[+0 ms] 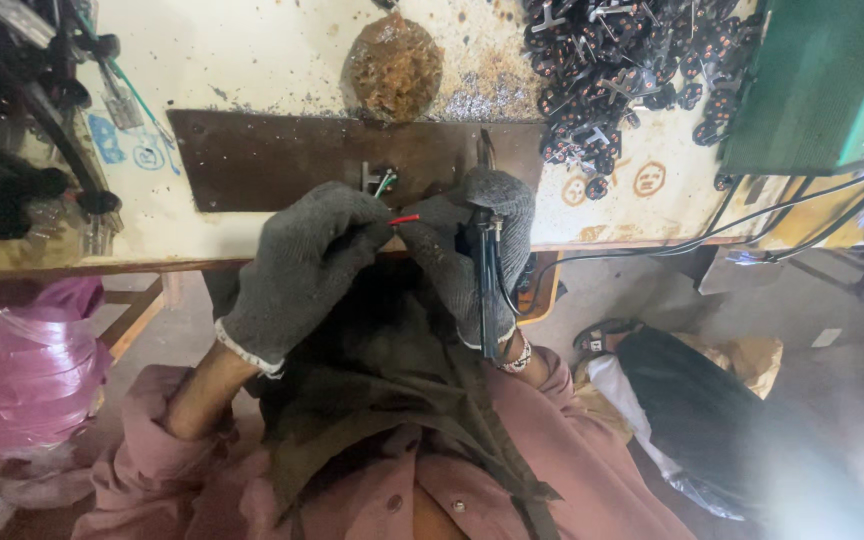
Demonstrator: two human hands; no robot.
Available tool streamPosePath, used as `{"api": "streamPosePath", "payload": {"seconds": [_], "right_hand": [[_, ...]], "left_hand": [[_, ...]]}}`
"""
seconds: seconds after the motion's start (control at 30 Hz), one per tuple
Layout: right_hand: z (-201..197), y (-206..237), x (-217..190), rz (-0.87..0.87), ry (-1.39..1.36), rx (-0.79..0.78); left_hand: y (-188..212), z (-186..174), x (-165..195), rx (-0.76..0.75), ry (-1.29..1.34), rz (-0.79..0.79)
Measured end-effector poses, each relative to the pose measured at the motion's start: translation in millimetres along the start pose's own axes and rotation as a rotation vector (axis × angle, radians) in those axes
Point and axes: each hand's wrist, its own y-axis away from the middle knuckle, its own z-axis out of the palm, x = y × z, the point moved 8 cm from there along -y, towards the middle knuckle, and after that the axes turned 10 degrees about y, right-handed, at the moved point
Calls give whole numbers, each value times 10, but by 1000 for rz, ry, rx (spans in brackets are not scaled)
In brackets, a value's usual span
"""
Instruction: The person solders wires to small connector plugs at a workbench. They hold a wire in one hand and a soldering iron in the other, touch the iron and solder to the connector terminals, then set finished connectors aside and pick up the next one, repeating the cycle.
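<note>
— Two gloved hands are crowding together at the worktop point(252, 60) edge, hiding the small part.

— Left hand point(302, 265) is pinching a red wire point(404, 219), fingers curled; right hand point(477, 245) is gripping a soldering iron point(487, 290), its tip pointing at the brown plate point(282, 155).

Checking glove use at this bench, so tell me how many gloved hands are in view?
2. The left hand pinches a red wire at the bench edge; the right hand, touching it, grips a dark soldering tool. No others visible.
</note>
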Motion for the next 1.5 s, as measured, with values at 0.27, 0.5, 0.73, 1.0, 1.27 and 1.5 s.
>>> {"api": "streamPosePath", "payload": {"seconds": [0.27, 0.5, 0.73, 1.0, 1.27, 1.5], "right_hand": [[-222, 23, -438, -234, 309, 29], [45, -122, -55, 74, -344, -72], [-156, 12, -572, -533, 603, 156], [79, 108, 464, 120, -392, -1], [-540, -81, -550, -221, 420, 257], [-424, -230, -675, -279, 317, 192]], "left_hand": [[-90, -112, 143, -47, -236, 112], [-109, -40, 140, -63, -202, 46], [-96, -78, -6, 17, -22, 17], [-19, 65, -208, 117, 170, -166], [-377, -369, 418, 301, -364, 107], [-681, -382, 676, 239, -578, 247]]}}
